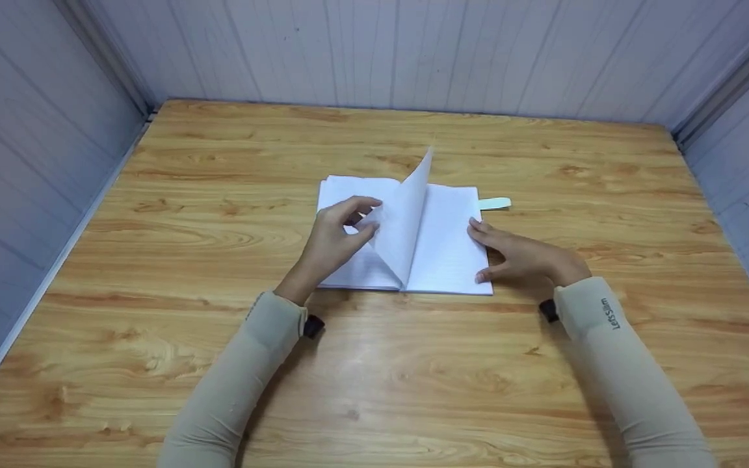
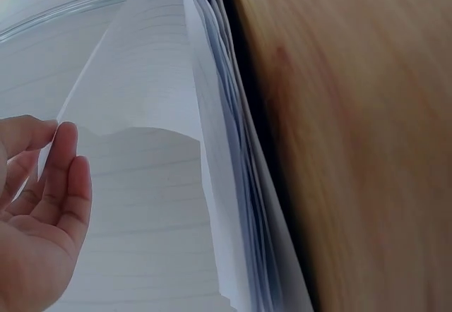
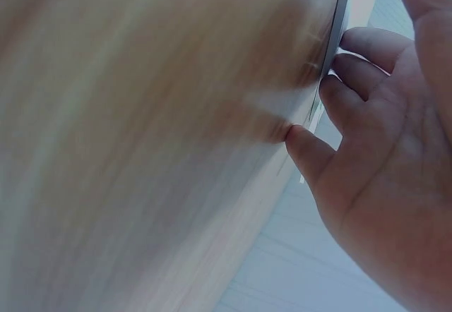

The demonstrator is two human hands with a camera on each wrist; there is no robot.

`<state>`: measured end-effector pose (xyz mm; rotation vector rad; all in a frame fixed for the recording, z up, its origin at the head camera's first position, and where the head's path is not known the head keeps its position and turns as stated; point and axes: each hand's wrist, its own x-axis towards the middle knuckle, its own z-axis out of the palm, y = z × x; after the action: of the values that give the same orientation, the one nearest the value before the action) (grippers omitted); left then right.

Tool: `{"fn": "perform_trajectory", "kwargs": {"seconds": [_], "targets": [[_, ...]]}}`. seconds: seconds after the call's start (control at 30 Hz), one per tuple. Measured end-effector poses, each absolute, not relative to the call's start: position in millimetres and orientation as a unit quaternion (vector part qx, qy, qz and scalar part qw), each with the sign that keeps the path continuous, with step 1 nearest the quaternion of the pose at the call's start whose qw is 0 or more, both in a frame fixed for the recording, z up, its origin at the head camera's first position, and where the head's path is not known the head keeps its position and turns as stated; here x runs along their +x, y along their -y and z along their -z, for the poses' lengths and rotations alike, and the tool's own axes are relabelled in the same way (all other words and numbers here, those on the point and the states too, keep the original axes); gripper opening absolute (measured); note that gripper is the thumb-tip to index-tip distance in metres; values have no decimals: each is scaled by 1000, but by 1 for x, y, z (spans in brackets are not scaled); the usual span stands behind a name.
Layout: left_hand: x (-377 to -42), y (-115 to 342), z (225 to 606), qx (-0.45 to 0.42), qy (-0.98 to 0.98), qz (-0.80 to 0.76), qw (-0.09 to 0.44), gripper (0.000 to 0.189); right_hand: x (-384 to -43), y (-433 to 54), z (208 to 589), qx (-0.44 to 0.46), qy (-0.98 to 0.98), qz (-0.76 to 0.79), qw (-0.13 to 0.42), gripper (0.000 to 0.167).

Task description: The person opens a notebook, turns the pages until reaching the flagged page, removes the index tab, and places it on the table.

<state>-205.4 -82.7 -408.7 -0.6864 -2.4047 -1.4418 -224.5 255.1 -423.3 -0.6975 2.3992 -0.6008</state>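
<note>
An open notebook (image 1: 447, 253) with faintly lined white pages lies on the wooden table. One page (image 1: 410, 211) stands up from the spine, bowed, over the left half. My left hand (image 1: 335, 234) pinches the edge of that page between thumb and fingers; the left wrist view shows the fingertips (image 2: 65, 134) on the raised sheet (image 2: 141, 65). At the notebook's right edge, my right hand (image 1: 523, 252) rests with fingers and thumb spread apart. In the right wrist view its fingertips (image 3: 342, 97) touch the notebook's edge.
A pale green strip (image 1: 495, 203) sticks out from the notebook's upper right edge. Pale panelled walls (image 1: 374, 52) close off the back and both sides of the wooden table (image 1: 400, 383). Each wrist carries a small black device (image 1: 311, 326) under the sleeve cuff.
</note>
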Motion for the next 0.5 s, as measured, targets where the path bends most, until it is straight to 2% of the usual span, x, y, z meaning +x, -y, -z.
{"fn": "perform_trajectory", "kwargs": {"seconds": [0.27,0.5], "targets": [[-208,91,412,-307,820,458,153,35,-225,-253,424,-260,-895,224,285,98],[-205,97,410,-324,854,390,117,40,-224,-254,424,-259,-895,230,282,98]]}}
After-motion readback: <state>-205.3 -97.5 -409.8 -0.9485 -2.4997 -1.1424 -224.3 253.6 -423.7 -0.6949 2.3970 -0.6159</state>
